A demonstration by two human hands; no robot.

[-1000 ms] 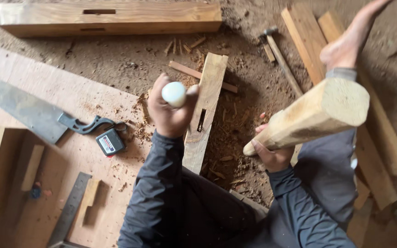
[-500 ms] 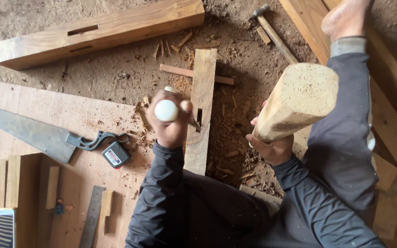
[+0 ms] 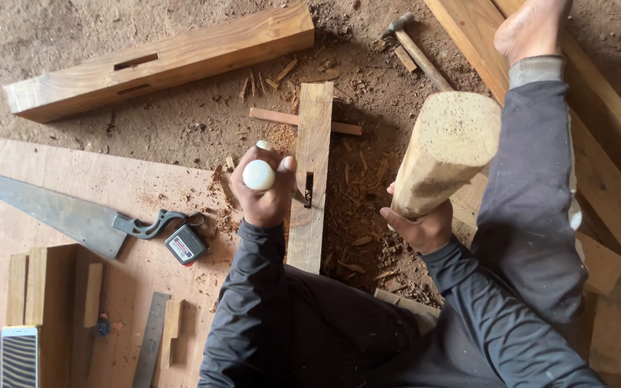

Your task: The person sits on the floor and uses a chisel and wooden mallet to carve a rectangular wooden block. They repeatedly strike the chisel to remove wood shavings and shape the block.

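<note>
We are in the middle of chopping a mortise. Our left hand (image 3: 264, 194) is clenched around a chisel (image 3: 259, 174), of which mostly the round white butt of the handle shows; the blade runs down toward the small dark slot (image 3: 308, 190) in the plank (image 3: 312, 172). Our right hand (image 3: 418, 228) grasps the foot of a heavy wooden mallet (image 3: 443, 154), its pale head lifted at about 2 o'clock from the chisel and well apart from it.

As we judge it, the next move calls for bringing the mallet squarely onto the white butt while the left grip keeps the chisel steady in the slot, so the edge does not skate off the cut.

The plank lies on the dirt floor (image 3: 181, 122), running from 12 to 6 o'clock in front of us, its near end against our lap. It is narrow, pale and rough-sawn, and the slot sits near its middle, short and shallow-looking; how deep it goes we cannot tell. Chips and reddish dust (image 3: 357, 215) lie thick at its 3 o'clock side. A thin strip (image 3: 274, 117) passes under the plank near its far end.

At 9 o'clock, a handsaw (image 3: 66, 215) and tape measure (image 3: 185, 245) rest on a plywood sheet (image 3: 52, 165). A mortised beam (image 3: 159, 61) lies at 11 o'clock, a hammer (image 3: 415, 47) at 1 o'clock.
</note>
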